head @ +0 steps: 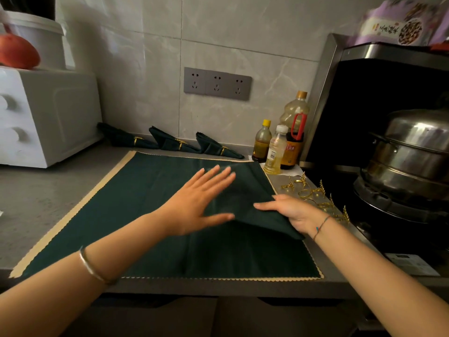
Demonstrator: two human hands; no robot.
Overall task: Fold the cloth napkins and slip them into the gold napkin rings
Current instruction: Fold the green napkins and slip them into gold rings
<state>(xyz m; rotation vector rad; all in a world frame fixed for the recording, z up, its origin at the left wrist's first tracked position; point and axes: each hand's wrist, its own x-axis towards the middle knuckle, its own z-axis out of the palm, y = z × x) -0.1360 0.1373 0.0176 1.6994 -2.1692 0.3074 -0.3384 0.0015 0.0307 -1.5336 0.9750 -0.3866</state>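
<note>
Under left hand [194,203], flat and open: napkin [145,215] pressed. Right hand [291,212] pinches folded corner. Folding step; next, crease flap, then take rings [311,194] beyond right hand.

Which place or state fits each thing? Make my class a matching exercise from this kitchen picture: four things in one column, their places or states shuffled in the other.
Column A
1. left hand
2. right hand
3. ringed napkins
4. loose gold rings

Column B
a. on the counter, right of the green napkin
b. lying flat on the green napkin
c. in a row by the tiled wall
d. gripping the green napkin's folded-over corner

Pairs: 1-b, 2-d, 3-c, 4-a
</note>
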